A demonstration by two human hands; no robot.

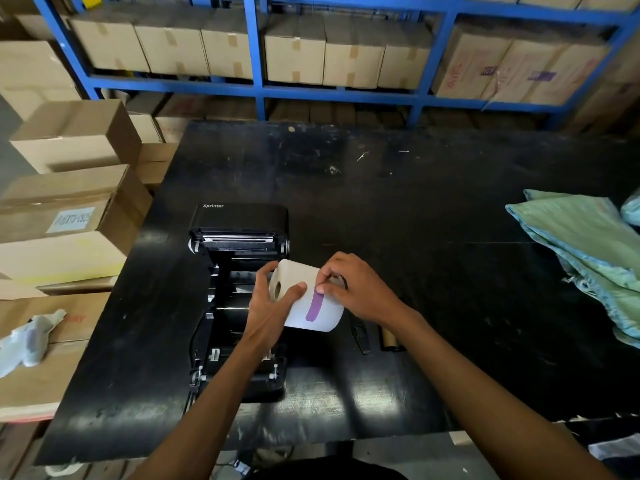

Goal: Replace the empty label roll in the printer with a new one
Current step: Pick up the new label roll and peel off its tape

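Head view: left hand (268, 308) grips the label roll (308, 299), right hand (356, 289) pinches its purple tape (314, 306), beside the open Xprinter printer (239, 220)

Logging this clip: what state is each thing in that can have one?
printer: lid open, roll bay empty
new label roll: held above the printer, purple tape strip on it
left hand: grips the roll's end
right hand: pinches at the tape's top
empty core: lying on the table

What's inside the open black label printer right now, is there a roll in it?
No roll shows in the open black label printer: its visible bay holds only black fittings. The left hand and white label roll, with the right hand pinching its purple tape, cover the right side.
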